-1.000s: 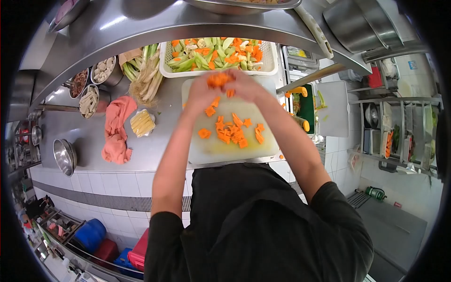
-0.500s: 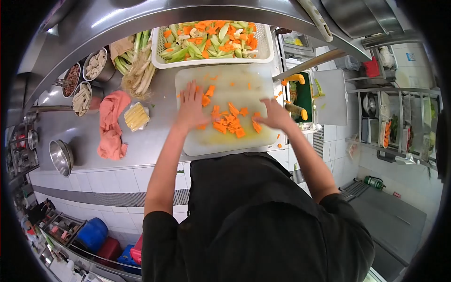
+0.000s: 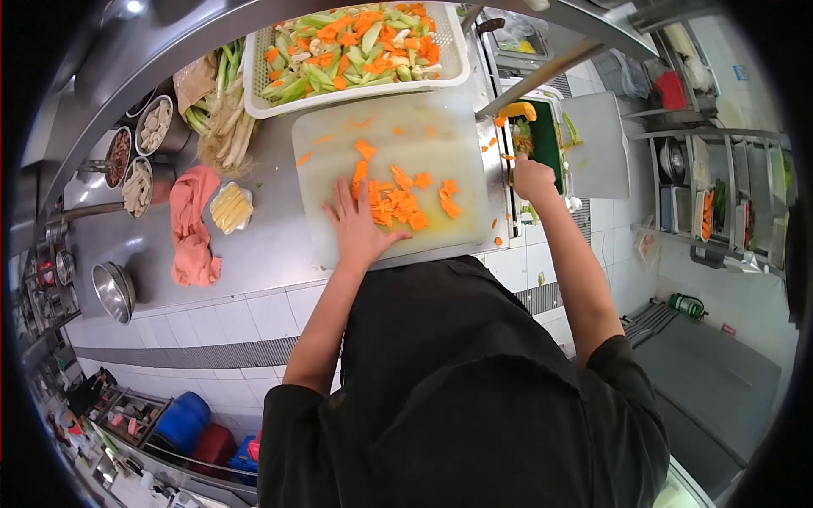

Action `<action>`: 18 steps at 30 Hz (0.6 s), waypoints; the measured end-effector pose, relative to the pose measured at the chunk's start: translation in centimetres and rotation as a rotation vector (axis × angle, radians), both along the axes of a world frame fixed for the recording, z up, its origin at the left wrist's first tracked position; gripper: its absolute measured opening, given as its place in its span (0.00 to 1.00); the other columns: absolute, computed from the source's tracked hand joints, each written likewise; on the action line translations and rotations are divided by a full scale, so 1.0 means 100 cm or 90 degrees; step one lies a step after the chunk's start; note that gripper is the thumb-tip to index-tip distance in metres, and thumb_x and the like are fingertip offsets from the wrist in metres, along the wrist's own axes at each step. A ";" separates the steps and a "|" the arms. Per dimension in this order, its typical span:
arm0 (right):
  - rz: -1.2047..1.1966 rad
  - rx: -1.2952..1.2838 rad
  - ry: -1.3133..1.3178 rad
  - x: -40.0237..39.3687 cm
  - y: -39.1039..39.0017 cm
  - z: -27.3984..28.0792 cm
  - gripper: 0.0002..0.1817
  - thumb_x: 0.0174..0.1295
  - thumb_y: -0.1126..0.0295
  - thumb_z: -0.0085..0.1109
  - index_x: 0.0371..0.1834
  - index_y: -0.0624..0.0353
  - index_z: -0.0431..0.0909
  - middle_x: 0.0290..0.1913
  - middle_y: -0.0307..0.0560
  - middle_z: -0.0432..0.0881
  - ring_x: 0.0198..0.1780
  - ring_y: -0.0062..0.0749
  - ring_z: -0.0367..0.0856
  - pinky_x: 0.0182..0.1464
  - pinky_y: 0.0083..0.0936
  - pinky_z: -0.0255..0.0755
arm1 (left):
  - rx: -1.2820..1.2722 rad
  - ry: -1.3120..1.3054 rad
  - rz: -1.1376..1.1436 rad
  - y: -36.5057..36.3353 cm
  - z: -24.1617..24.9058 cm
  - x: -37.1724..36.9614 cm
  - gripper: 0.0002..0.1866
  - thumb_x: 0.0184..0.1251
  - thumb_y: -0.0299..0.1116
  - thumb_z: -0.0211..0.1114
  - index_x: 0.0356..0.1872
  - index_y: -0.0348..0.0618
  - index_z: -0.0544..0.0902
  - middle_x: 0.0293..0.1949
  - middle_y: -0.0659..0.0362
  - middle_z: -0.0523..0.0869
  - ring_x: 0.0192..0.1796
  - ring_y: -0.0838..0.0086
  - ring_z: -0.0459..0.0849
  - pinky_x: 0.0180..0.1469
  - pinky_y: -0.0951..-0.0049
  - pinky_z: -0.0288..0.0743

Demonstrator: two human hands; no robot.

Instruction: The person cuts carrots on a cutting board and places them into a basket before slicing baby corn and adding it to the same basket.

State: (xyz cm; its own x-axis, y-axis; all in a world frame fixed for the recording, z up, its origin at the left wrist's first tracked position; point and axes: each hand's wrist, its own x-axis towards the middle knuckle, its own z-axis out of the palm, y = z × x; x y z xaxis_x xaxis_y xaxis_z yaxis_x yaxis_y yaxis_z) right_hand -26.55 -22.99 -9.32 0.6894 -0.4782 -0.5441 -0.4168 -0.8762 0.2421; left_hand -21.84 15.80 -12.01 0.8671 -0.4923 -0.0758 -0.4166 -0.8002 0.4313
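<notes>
While the left hand [image 3: 360, 229] lies flat, fingers spread open, against the carrot pieces [image 3: 394, 201] on the cutting board [image 3: 457, 161], the right hand [image 3: 533, 179] reaches off the board's edge toward the green bin [image 3: 549, 157]; whether its fingers grip anything I cannot tell. A careless sweep could push pieces off the surface [image 3: 271, 245], where some already lie.

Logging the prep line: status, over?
Left hand flat on cutting board, beside carrot pieces. Right hand off board, at green bin.
</notes>
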 end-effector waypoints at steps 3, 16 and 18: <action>0.001 0.112 -0.045 -0.019 -0.014 -0.017 0.16 0.67 0.71 0.56 0.55 0.66 0.72 0.48 0.68 0.89 0.52 0.62 0.90 0.52 0.50 0.83 | 0.022 -0.037 0.017 -0.012 -0.006 -0.015 0.75 0.34 0.77 0.80 0.84 0.45 0.58 0.84 0.36 0.49 0.85 0.39 0.47 0.80 0.26 0.41; -0.414 0.682 -0.281 -0.234 0.001 0.009 0.12 0.77 0.59 0.62 0.46 0.56 0.76 0.22 0.33 0.75 0.19 0.16 0.70 0.22 0.22 0.67 | -0.067 -0.108 0.090 -0.070 -0.012 -0.011 0.65 0.39 0.76 0.79 0.80 0.51 0.68 0.80 0.35 0.58 0.81 0.37 0.55 0.78 0.27 0.45; -0.426 0.716 -0.211 -0.217 0.009 0.001 0.12 0.78 0.59 0.61 0.46 0.56 0.76 0.23 0.35 0.76 0.21 0.17 0.72 0.23 0.23 0.68 | -0.025 -0.109 0.143 -0.083 -0.008 -0.024 0.66 0.39 0.77 0.79 0.81 0.53 0.67 0.80 0.33 0.57 0.81 0.36 0.54 0.78 0.26 0.43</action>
